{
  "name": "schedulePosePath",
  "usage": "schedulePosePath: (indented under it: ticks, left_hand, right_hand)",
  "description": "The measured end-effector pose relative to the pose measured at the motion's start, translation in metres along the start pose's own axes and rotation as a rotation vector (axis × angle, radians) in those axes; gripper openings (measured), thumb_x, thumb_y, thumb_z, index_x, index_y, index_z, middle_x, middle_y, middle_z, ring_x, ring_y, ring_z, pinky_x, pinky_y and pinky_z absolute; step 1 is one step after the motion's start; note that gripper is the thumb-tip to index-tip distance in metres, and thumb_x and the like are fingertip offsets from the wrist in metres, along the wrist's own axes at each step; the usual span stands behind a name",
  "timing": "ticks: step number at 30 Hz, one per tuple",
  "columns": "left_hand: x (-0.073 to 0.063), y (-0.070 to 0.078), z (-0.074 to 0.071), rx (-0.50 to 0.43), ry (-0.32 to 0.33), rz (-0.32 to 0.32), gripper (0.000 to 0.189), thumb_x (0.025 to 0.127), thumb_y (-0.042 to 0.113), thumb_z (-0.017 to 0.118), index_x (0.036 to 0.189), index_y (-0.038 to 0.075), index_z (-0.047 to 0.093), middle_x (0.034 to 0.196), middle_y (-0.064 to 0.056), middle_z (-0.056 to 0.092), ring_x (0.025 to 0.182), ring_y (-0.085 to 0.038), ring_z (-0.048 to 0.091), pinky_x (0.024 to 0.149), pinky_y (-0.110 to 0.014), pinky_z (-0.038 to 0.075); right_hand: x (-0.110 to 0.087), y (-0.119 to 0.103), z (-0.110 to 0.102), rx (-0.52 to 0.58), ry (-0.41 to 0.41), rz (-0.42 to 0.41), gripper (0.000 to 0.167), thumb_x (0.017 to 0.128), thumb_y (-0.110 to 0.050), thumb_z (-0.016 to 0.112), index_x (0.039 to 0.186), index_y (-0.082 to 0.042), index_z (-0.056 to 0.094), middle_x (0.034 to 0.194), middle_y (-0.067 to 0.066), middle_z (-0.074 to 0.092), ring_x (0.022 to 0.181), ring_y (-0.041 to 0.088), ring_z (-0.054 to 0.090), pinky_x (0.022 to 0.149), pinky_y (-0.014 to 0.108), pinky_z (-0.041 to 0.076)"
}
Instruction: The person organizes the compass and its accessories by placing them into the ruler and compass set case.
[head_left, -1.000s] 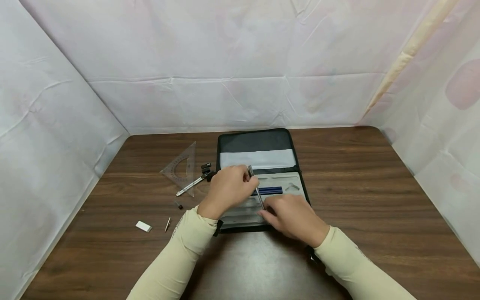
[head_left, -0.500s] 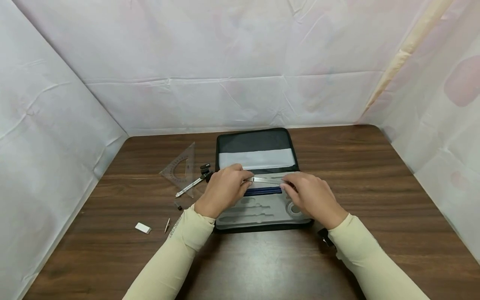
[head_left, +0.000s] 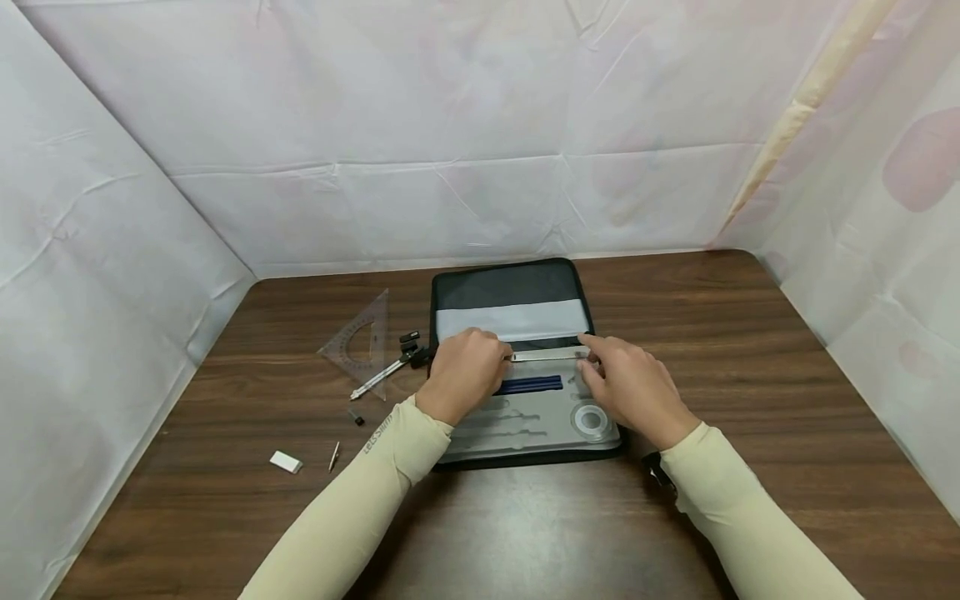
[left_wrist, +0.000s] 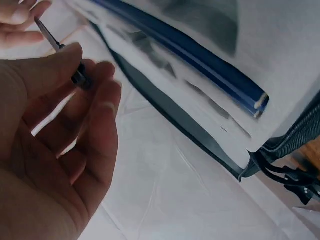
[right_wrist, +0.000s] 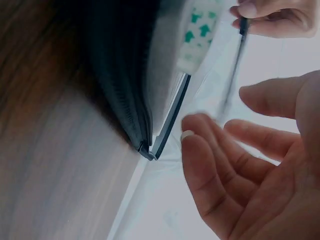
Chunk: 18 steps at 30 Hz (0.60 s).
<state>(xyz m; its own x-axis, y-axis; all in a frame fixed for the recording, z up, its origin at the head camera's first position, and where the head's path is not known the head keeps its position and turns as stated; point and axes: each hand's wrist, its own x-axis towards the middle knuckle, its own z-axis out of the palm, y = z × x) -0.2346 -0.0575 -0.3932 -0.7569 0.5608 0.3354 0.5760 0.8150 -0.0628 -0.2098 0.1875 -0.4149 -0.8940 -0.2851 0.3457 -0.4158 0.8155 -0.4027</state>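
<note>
Left fingers (left_wrist: 102, 132) pinch slim tool (head_left: 546, 355); right fingers (right_wrist: 202, 172) apart; wood-grain tabletop (head_left: 712, 350); white sheeting (head_left: 487, 108) behind

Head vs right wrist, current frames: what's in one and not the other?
Only head: clear set square, white eraser, dark blue rods.

Only right wrist: green arrow marks on a pale surface, and the palm side of the right hand.

Both: left hand holding a slim tool, black case, table, fabric backdrop.
</note>
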Motion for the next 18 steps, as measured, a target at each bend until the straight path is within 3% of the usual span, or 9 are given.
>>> schedulePosePath:
  ticks: [4, 8, 13, 18]
  left_hand:
    - [0.002, -0.001, 0.006, 0.048, 0.029, -0.018, 0.018, 0.091, 0.012, 0.069, 0.077, 0.019, 0.079, 0.066, 0.0, 0.062, 0.062, -0.016, 0.061, 0.047, -0.03, 0.049]
    - [0.004, 0.0, 0.01, 0.058, 0.016, -0.024, 0.009, 0.088, 0.018, 0.076, 0.08, 0.019, 0.08, 0.069, -0.001, 0.06, 0.063, -0.017, 0.06, 0.05, -0.031, 0.051]
    - [0.007, 0.0, 0.013, 0.007, -0.033, -0.037, 0.006, 0.087, 0.021, 0.079, 0.081, 0.018, 0.08, 0.07, -0.002, 0.057, 0.062, -0.017, 0.059, 0.051, -0.032, 0.052]
    - [0.01, 0.0, 0.013, -0.104, -0.075, -0.061, 0.023, 0.087, 0.014, 0.078, 0.066, 0.014, 0.067, 0.064, 0.0, 0.052, 0.058, -0.014, 0.049, 0.053, -0.03, 0.044]
  right_hand:
    - [0.001, 0.001, -0.004, 0.005, 0.0, 0.036, 0.038, 0.096, -0.021, 0.065, 0.13, -0.004, 0.065, 0.087, 0.006, 0.062, 0.066, 0.016, 0.054, 0.053, 0.034, 0.045]
    - [0.002, 0.004, -0.012, 0.027, 0.022, 0.079, 0.034, 0.097, -0.023, 0.064, 0.124, -0.004, 0.067, 0.097, 0.009, 0.065, 0.079, 0.021, 0.063, 0.062, 0.042, 0.051]
    - [0.003, 0.008, -0.017, 0.035, 0.039, 0.112, 0.029, 0.097, -0.025, 0.062, 0.116, -0.004, 0.07, 0.099, 0.008, 0.067, 0.087, 0.024, 0.067, 0.068, 0.048, 0.053]
    - [0.003, 0.01, -0.016, 0.042, 0.029, 0.101, 0.03, 0.097, -0.026, 0.062, 0.115, -0.003, 0.07, 0.099, 0.01, 0.067, 0.087, 0.025, 0.067, 0.069, 0.049, 0.053]
